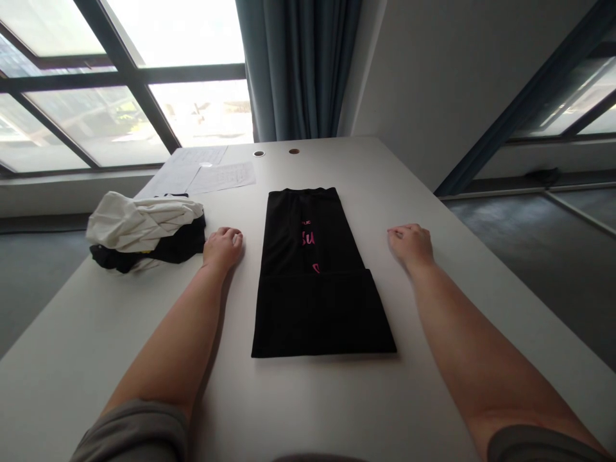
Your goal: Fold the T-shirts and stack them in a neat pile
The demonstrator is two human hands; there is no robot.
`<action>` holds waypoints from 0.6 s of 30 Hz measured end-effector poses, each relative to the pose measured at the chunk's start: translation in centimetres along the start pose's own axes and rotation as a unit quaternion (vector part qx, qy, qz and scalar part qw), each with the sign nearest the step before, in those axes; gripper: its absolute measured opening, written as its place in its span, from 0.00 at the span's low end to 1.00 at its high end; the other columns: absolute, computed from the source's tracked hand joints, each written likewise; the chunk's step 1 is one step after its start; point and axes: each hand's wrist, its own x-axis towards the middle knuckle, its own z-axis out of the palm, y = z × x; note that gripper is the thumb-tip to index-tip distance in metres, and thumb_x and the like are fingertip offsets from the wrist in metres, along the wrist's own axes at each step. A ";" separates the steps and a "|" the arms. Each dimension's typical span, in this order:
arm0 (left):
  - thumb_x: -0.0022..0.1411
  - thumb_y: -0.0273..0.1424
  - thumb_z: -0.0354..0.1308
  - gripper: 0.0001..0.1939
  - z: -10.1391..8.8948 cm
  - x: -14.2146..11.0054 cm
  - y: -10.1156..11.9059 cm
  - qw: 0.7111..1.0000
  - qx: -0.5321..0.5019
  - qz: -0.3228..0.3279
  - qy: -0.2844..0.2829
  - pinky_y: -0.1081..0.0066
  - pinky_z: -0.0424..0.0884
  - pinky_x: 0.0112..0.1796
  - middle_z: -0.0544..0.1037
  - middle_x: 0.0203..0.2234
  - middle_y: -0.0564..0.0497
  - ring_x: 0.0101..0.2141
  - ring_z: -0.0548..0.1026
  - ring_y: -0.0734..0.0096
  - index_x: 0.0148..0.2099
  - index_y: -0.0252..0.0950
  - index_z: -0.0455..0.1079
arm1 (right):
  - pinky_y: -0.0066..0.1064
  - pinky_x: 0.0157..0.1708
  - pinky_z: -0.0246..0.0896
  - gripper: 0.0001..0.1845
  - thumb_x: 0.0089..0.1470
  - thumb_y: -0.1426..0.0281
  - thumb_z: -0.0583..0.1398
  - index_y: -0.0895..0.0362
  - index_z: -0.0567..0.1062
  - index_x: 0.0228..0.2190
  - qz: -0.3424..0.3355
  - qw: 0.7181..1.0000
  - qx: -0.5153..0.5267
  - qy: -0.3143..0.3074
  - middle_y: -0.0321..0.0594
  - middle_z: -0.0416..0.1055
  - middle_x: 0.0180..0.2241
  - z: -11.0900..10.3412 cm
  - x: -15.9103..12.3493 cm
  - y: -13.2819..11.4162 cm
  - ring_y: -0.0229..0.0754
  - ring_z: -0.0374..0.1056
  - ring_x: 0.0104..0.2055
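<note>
A black folded garment [321, 314] with pink lettering lies flat in the middle of the white table. Its near end is turned up over part of the lettering, giving a straight crease across it. My left hand [224, 247] rests on the table to the left of the garment, apart from it, with the fingers curled in a loose fist. On the other side my right hand [411, 244] rests likewise, fingers curled and touching only the tabletop. Nothing shows in either hand.
A heap of white cloth [139, 221] and black cloth [180, 242] lies just left of my left hand. Printed sheets of paper [222, 178] are at the far left of the table [308, 410]. Two round cable holes sit near the far edge, before a blue curtain [298, 70].
</note>
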 end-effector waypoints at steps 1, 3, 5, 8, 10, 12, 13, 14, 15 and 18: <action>0.72 0.41 0.46 0.22 0.0 0.0 0.0 1.000 -0.001 0.001 0.000 0.56 0.69 0.54 0.76 0.58 0.45 0.55 0.74 0.49 0.55 0.43 0.78 | 0.51 0.60 0.59 0.20 0.58 0.64 0.57 0.61 0.86 0.38 -0.001 1.000 0.005 -0.003 0.55 0.76 0.42 0.0 0.0 0.1 0.57 0.69 0.50; 0.72 0.42 0.46 0.22 0.0 -0.1 -0.1 1.000 -0.001 0.002 0.001 0.56 0.69 0.54 0.76 0.58 0.45 0.55 0.74 0.49 0.55 0.43 0.78 | 0.51 0.61 0.59 0.19 0.57 0.65 0.57 0.60 0.85 0.40 -0.006 1.000 0.013 -0.001 0.54 0.76 0.43 0.0 0.0 0.2 0.57 0.69 0.51; 0.72 0.42 0.46 0.22 0.0 -0.1 -0.1 1.000 0.003 0.003 0.002 0.57 0.69 0.54 0.76 0.58 0.45 0.54 0.74 0.49 0.55 0.43 0.78 | 0.51 0.61 0.59 0.20 0.56 0.66 0.57 0.60 0.85 0.42 -0.015 1.000 0.016 0.007 0.54 0.75 0.44 0.0 -0.1 0.2 0.57 0.69 0.51; 0.72 0.41 0.47 0.21 -0.2 -0.4 0.0 1.000 0.006 0.007 0.000 0.56 0.70 0.53 0.76 0.58 0.45 0.54 0.74 0.50 0.55 0.43 0.78 | 0.50 0.62 0.59 0.20 0.56 0.67 0.57 0.60 0.85 0.43 -0.023 1.000 0.008 0.012 0.54 0.75 0.44 0.1 -0.2 0.3 0.56 0.69 0.51; 0.72 0.41 0.47 0.21 -0.3 -0.6 0.0 1.000 0.004 0.006 -0.002 0.56 0.70 0.52 0.76 0.58 0.45 0.54 0.74 0.49 0.55 0.43 0.78 | 0.50 0.62 0.59 0.20 0.56 0.66 0.57 0.60 0.85 0.43 -0.027 1.000 0.003 0.008 0.54 0.76 0.44 0.2 -0.2 0.4 0.56 0.69 0.52; 0.72 0.41 0.47 0.21 -0.5 -0.8 0.0 1.000 0.002 0.002 -0.003 0.56 0.70 0.52 0.76 0.58 0.45 0.54 0.74 0.49 0.54 0.44 0.78 | 0.51 0.62 0.59 0.20 0.56 0.66 0.57 0.61 0.85 0.43 -0.030 1.000 0.001 0.003 0.54 0.76 0.44 0.2 -0.2 0.5 0.56 0.69 0.52; 0.72 0.41 0.47 0.21 -0.5 -0.9 -0.1 1.000 0.003 0.001 -0.003 0.56 0.70 0.52 0.76 0.59 0.45 0.54 0.74 0.49 0.54 0.44 0.78 | 0.51 0.62 0.58 0.20 0.56 0.66 0.57 0.61 0.85 0.44 -0.030 1.000 0.001 0.000 0.55 0.75 0.44 0.3 -0.2 0.5 0.57 0.68 0.53; 0.72 0.41 0.47 0.20 -0.6 -1.0 -0.1 1.000 0.005 0.000 -0.003 0.57 0.70 0.52 0.76 0.58 0.46 0.55 0.74 0.50 0.54 0.44 0.78 | 0.52 0.62 0.58 0.20 0.56 0.66 0.58 0.61 0.85 0.44 -0.028 1.000 0.001 -0.003 0.55 0.75 0.44 0.3 -0.2 0.6 0.57 0.68 0.53; 0.72 0.41 0.47 0.20 -0.6 -1.1 -0.2 1.000 0.007 -0.001 -0.003 0.57 0.70 0.52 0.76 0.59 0.46 0.55 0.74 0.50 0.54 0.45 0.78 | 0.52 0.62 0.58 0.20 0.56 0.66 0.58 0.61 0.85 0.44 -0.027 1.000 0.000 -0.006 0.55 0.75 0.44 0.3 -0.2 0.6 0.57 0.68 0.53; 0.72 0.41 0.47 0.20 -0.6 -1.5 -0.5 1.000 0.010 -0.003 0.002 0.58 0.70 0.53 0.76 0.59 0.47 0.55 0.74 0.51 0.54 0.45 0.78 | 0.51 0.62 0.58 0.20 0.56 0.66 0.58 0.60 0.85 0.44 -0.024 1.000 -0.002 -0.014 0.55 0.74 0.45 0.5 -0.2 0.7 0.57 0.67 0.53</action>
